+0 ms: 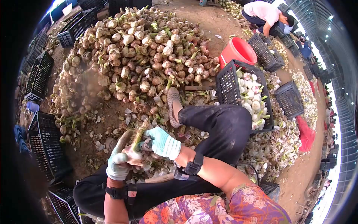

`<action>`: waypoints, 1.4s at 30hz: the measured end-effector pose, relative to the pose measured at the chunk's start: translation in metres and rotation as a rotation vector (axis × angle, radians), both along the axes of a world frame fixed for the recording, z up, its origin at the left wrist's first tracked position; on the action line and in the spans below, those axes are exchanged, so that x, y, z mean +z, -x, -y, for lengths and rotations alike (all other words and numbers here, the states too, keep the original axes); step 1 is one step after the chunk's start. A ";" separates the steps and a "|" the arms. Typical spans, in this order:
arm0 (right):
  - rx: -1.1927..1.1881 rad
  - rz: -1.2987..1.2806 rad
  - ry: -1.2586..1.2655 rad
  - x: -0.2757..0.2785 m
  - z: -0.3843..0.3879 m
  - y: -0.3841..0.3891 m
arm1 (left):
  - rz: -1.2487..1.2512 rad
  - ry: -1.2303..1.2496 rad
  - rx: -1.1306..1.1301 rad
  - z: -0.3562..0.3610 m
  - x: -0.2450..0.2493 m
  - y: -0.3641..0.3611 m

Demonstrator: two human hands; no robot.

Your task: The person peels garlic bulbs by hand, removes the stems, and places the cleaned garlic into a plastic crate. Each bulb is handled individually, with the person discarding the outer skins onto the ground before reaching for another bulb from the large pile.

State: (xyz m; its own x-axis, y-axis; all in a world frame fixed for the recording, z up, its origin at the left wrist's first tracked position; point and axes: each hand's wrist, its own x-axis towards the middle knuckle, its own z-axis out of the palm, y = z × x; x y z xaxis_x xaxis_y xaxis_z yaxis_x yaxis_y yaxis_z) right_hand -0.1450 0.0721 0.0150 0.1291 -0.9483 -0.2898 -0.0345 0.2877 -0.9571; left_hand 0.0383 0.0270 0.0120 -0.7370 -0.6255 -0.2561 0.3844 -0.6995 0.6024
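A garlic bulb [134,155] with a thick greenish stem is held low in front of my legs. My left hand [120,162], in a soiled striped glove, wraps round it from the left. From the right, my right hand [161,142], in a pale green striped glove, closes its fingers on the garlic near the base of the stem. Dark, dirty fingertips hide part of the bulb. Loose papery skins [149,173] lie on the ground below. Past my foot rises a large heap of unpeeled garlic [145,56].
A black crate [228,84] of cleaned white garlic stands by my right knee, with a red bucket [240,51] behind it. Black crates [46,143] line the left side. Garlic skins [278,149] cover the ground at right. A person in a pink shirt [264,12] bends over crates farther back.
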 end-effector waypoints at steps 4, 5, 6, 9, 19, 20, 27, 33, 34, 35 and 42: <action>-0.229 -0.344 0.452 -0.001 -0.002 -0.005 | 0.005 -0.205 0.073 -0.004 -0.002 0.004; -0.356 -0.393 0.620 -0.003 0.001 -0.011 | 0.153 -0.173 0.188 -0.006 -0.012 0.003; -0.443 -0.265 0.522 -0.002 0.003 -0.015 | 0.158 -0.066 0.156 -0.003 -0.013 0.008; -0.462 -0.327 0.231 -0.011 0.002 -0.015 | 0.536 0.759 0.255 -0.012 -0.008 0.014; -0.270 0.115 0.215 0.021 -0.015 -0.027 | -0.231 -0.269 -0.124 0.018 -0.022 -0.008; -0.268 0.151 0.161 0.018 -0.016 -0.025 | -0.177 -0.296 -0.087 0.020 -0.032 -0.005; -0.132 -0.305 0.595 0.010 -0.014 -0.015 | 0.203 0.189 0.294 0.001 -0.001 0.003; -0.280 -0.033 0.304 0.009 -0.035 -0.018 | 0.185 0.053 0.224 0.006 -0.017 0.002; -0.291 -0.139 0.325 0.005 -0.043 -0.018 | 0.187 -0.006 0.276 0.006 -0.022 0.007; -0.301 -0.242 0.343 0.000 -0.050 -0.018 | 0.192 -0.067 0.329 0.004 -0.028 0.009; -0.244 -0.418 0.543 -0.006 -0.050 -0.010 | 0.120 0.243 0.218 -0.003 -0.003 0.008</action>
